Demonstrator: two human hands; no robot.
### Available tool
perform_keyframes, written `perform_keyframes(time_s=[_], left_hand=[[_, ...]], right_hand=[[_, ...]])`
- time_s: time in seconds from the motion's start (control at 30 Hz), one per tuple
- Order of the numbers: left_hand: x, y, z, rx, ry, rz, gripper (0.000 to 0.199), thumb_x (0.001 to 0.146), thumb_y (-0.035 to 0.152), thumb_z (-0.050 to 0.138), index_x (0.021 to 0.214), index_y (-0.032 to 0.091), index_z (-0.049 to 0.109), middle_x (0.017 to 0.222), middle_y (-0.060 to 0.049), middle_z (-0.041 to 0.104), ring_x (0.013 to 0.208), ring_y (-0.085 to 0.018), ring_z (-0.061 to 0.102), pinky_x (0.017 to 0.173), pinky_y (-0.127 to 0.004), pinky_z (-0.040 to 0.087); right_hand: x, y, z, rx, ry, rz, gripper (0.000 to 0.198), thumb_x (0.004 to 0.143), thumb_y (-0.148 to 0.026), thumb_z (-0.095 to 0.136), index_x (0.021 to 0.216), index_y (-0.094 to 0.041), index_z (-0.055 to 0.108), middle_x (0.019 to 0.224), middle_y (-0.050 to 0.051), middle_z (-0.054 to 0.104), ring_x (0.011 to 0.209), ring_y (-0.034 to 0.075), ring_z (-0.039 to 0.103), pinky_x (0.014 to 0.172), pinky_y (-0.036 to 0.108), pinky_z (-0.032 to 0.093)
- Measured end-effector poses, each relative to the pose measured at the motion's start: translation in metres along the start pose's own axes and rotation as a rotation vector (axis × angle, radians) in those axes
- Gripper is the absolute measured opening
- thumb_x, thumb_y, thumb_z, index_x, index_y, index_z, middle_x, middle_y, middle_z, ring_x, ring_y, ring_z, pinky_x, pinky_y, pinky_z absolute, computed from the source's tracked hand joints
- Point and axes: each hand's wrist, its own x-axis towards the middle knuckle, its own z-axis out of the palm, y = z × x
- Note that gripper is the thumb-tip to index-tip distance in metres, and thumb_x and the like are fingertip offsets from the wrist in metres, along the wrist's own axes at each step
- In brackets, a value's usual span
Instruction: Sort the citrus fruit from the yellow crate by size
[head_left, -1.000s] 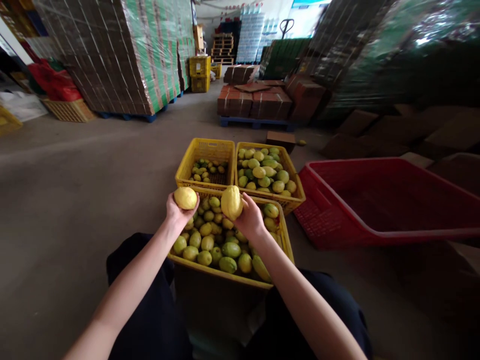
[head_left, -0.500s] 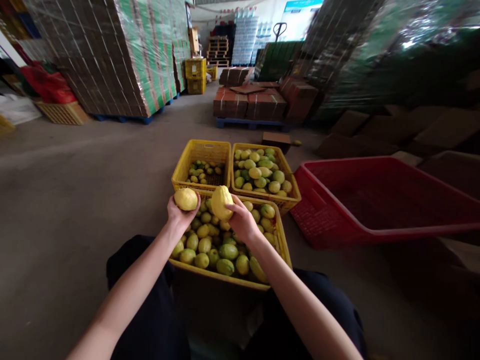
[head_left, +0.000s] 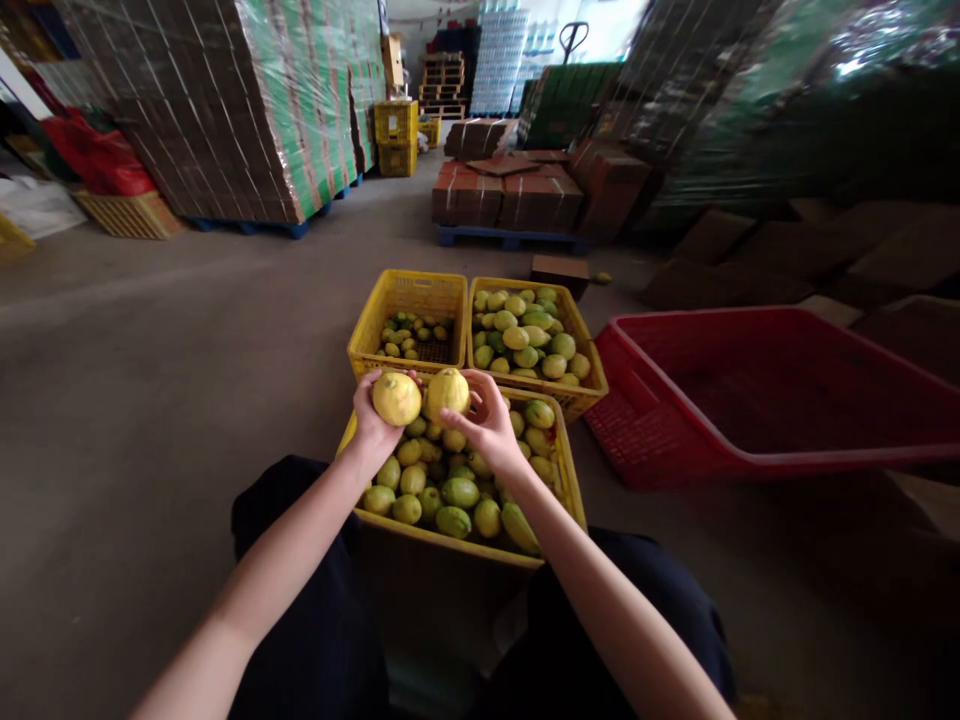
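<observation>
Above the near crate [head_left: 465, 544], both fruits [head_left: 397, 399] have drawn together.

Place: warehouse
Wrapped stack [head_left: 202, 110]: on blue pallet [head_left: 298, 229]
Wooden pallets [head_left: 442, 75]: piled behind
Yellow crates [head_left: 396, 122]: stacked two high

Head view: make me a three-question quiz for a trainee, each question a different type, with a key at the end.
1. True or false: the left hand and the right hand each hold a yellow fruit.
2. What colour is the large basket to the right of the three nearby crates?
A) blue
B) red
C) white
3. Fill in the gap: of the two far crates, the one on the ____ of the picture looks less full.

Key: 1. True. 2. B. 3. left
</observation>
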Motion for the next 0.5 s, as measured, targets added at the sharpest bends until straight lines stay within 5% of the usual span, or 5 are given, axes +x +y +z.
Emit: perform_keyframes(time_s=[0.2,0.3,0.5], left_hand=[[-0.028,0.003,-0.006,0.487,-0.346,0.647,0.035,0.085,0.036,0.043,0.070,0.019,0.071,0.075,-0.005,0.072,0.078,-0.020,0.067,0.080,-0.031,0.051],[-0.032,0.005,-0.011,0.511,-0.403,0.700,0.038,0.087,0.034,0.040,0.073,0.019,0.071,0.076,-0.006,0.073,0.079,-0.021,0.067,0.081,-0.033,0.050],[-0.029,0.009,-0.012,0.516,-0.420,0.594,0.038,0.085,0.037,0.041,0.072,0.019,0.072,0.075,-0.007,0.072,0.076,-0.021,0.066,0.077,-0.032,0.051]], right_hand=[[-0.011,-0.009,-0.006,-0.556,-0.030,-0.583,0.060,0.075,-0.033,0.081,0.128,-0.028,0.053,0.126,0.010,0.062,0.119,0.030,0.058,0.097,0.048,0.051],[-0.015,-0.013,-0.007,-0.683,-0.008,-0.748,0.064,0.078,-0.033,0.079,0.135,-0.028,0.049,0.124,0.012,0.065,0.115,0.031,0.061,0.097,0.051,0.052],[-0.015,-0.010,-0.007,-0.802,-0.001,-0.878,0.068,0.081,-0.029,0.076,0.141,-0.026,0.044,0.122,0.014,0.066,0.110,0.031,0.064,0.092,0.051,0.055]])
